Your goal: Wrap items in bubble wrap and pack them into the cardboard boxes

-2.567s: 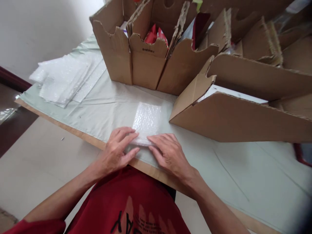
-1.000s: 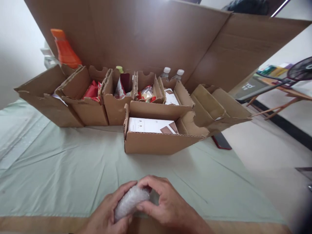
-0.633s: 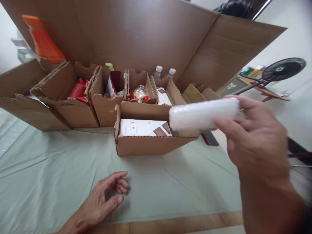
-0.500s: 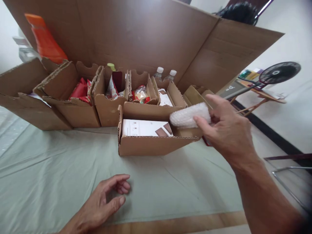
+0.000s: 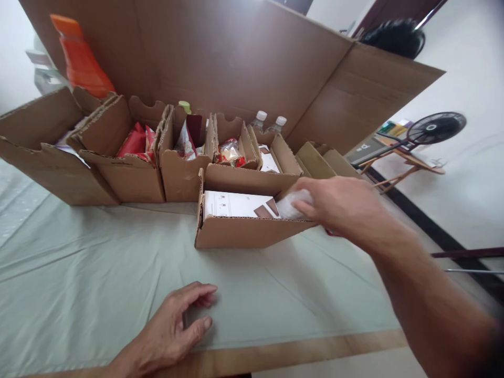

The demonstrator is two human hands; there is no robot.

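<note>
At the right end of the long brown cardboard box (image 5: 236, 233), the bare right-hand grip (image 5: 334, 202) is blurring and partly hiding a whitish bubble-wrap roll (image 5: 290, 205). The box's front wall is covering the base of a white printed carton (image 5: 238, 203). Behind the box, brown cardboard bins (image 5: 181, 178) are masking the bottoms of two clear white-capped bottles (image 5: 259, 122). Left of it, the view's edge is cutting off the leftmost bin (image 5: 59, 176).

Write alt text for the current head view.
The right hand holds a translucent roll in the front cardboard box, beside a white carton. The left hand is open over green cloth; other boxes stand in a row behind.
</note>
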